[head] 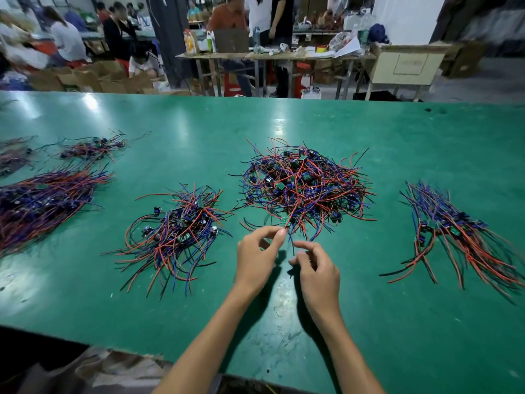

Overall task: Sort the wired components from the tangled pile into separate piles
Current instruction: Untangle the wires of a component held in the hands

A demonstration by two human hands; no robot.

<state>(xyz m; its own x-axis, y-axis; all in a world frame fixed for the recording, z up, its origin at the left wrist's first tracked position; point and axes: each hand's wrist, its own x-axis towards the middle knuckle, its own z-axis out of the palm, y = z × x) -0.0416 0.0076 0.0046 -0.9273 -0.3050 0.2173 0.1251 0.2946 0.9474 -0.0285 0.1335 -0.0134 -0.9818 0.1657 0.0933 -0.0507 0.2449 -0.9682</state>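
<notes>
The left hand (pixel 257 258) is pinching a thin wire with its thumb and first finger, right at the near edge of the big tangled pile (pixel 305 184) on the green table (pixel 199 132). The right hand (pixel 316 268) is curling its fingers round a dark wire just below. Sorted piles are lying to the left (pixel 177 233) and right (pixel 454 234).

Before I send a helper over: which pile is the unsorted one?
On the green table, find the tangled pile, straight beyond both hands. Unlike the neighbouring bundles, its wires loop in every direction, not combed lengthwise.
</notes>
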